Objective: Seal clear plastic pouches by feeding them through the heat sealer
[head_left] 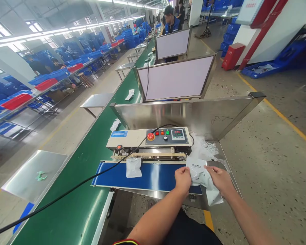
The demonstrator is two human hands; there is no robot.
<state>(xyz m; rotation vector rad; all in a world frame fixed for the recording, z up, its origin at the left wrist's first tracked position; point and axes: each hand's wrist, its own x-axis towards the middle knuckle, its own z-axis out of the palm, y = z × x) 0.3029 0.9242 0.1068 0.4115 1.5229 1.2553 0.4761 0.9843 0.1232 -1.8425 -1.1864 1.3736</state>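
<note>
Both my hands grip one white plastic pouch (199,173) at the right end of the sealing machine's blue belt (153,175). My left hand (183,179) pinches its left edge. My right hand (220,178) pinches its right side, with more white pouch material (214,196) hanging below it. A second white pouch (133,166) lies on the belt further left, under the sealer's jaw. The sealing machine (149,137) has a control panel (166,135) with a red knob, buttons and a lit display.
A pile of clear and white bags (205,149) lies right of the sealer on a steel table. A green conveyor (91,177) runs along the left, with a black cable (66,192) across it. Steel partitions (188,114) stand behind. People work at benches farther off.
</note>
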